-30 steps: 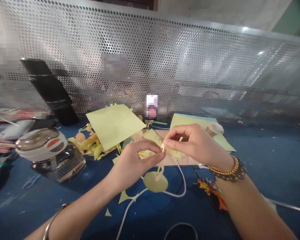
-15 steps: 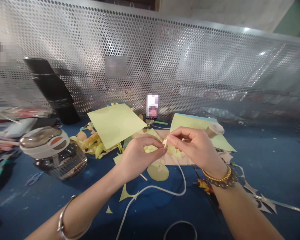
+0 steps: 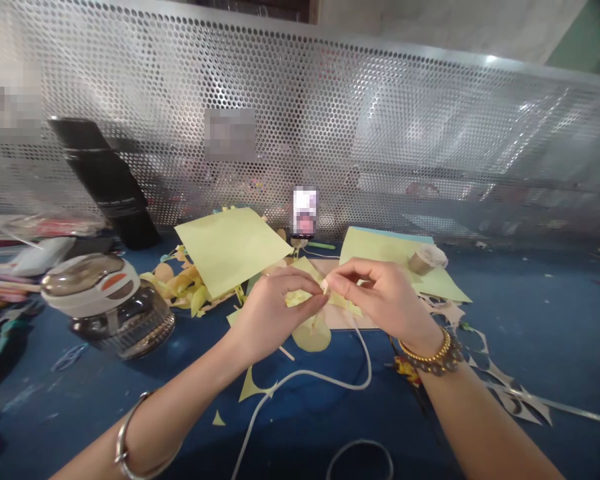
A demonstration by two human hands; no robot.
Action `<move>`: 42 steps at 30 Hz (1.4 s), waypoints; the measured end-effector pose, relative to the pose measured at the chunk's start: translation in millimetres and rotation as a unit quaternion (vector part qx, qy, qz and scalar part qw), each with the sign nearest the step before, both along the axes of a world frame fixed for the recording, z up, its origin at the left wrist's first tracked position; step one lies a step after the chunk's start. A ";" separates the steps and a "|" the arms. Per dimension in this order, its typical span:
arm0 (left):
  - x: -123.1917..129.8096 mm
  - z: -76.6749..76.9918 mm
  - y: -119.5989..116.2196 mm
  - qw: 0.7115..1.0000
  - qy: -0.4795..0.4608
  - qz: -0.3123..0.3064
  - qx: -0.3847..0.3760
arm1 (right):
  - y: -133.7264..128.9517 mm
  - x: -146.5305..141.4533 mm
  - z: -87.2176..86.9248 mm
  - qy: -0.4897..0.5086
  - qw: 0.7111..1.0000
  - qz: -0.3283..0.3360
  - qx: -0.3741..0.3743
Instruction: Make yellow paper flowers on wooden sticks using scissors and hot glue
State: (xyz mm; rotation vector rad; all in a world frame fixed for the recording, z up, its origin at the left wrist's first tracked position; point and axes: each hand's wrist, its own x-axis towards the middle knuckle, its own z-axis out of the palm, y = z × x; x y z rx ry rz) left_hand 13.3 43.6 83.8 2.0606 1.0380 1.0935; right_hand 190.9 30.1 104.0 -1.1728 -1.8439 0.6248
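Note:
My left hand (image 3: 280,307) and my right hand (image 3: 380,293) meet near the middle of the view, fingertips close together. Between them is a small pale strip (image 3: 326,288), pinched by the thumb and finger of each hand. A round yellow-green paper piece (image 3: 312,335) hangs or lies just under the fingertips; whether it is joined to the strip is unclear. Behind my fingers, yellow paper pieces rest on a pale pink board (image 3: 367,323), partly hidden by my hands.
A yellow sheet (image 3: 233,250) covers curled scraps at the left. A lidded glass jar (image 3: 110,303) and black bottle (image 3: 107,187) stand further left. A white cable (image 3: 305,373) crosses the blue table. A tape roll (image 3: 427,259) lies right, and a phone (image 3: 305,213) stands behind.
My right hand has moved slightly left, and my left hand a little left too. The round paper piece has shifted slightly left and up.

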 end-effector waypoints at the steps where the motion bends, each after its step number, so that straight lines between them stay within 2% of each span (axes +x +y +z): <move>1: 0.3 -0.5 0.1 1.000 0.000 0.000 0.004 | 0.0 0.1 0.2 -0.001 1.000 0.004 0.001; 7: 0.4 -2.5 1.1 1.000 0.001 -0.012 -0.003 | 1.2 -0.9 -3.0 0.003 0.999 -0.001 0.033; 15: -1.2 -4.6 3.4 1.000 0.011 0.002 -0.005 | 3.7 6.3 -2.2 -0.008 1.000 -0.004 0.002; 28: -0.1 -7.8 3.0 1.000 0.004 -0.007 -0.015 | 1.9 1.8 -4.2 -0.034 0.999 -0.027 0.020; 33: -0.7 -7.9 3.1 1.000 0.009 -0.016 -0.001 | -4.2 5.4 4.7 0.012 0.995 -0.051 0.090; 36: -0.6 -8.5 2.8 1.000 0.010 -0.009 -0.002 | -11.2 8.2 13.7 0.041 0.989 -0.041 0.137; 40: 0.4 -7.0 1.2 1.000 0.007 0.003 -0.001 | -21.2 9.6 21.3 0.059 0.988 -0.030 0.142; 42: 1.1 -5.2 0.1 1.000 0.007 0.008 -0.002 | -27.6 7.9 23.3 0.102 0.986 0.006 0.132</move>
